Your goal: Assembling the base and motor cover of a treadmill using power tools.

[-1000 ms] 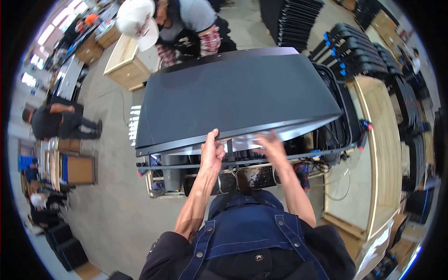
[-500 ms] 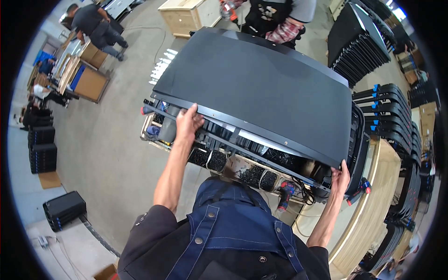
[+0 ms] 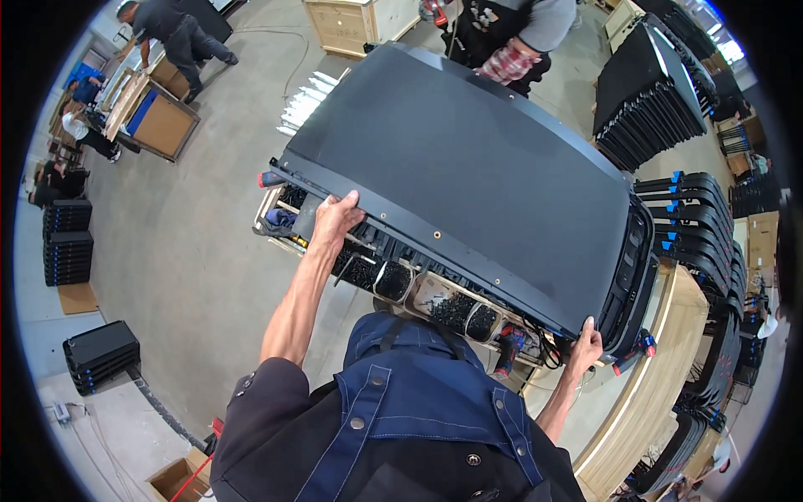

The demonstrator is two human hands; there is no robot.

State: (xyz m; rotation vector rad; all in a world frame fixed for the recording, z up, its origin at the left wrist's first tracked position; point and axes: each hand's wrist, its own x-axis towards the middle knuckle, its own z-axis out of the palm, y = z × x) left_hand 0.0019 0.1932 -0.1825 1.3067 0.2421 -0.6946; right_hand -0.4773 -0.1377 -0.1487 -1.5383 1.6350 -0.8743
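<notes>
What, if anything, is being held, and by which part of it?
The black panel, by its near edge: left grip toward the left end, right grip at the right corner.

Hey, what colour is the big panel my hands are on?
The panel is dark grey, close to black; the head view shows it best.

Hands (image 3: 337,217) partly hidden by panel (image 3: 468,171), co-worker (image 3: 495,38) cropped

left hand (image 3: 337,221) and right hand (image 3: 587,345) reach forward, well apart (thumbs (image 3: 352,200) uppermost).
</notes>
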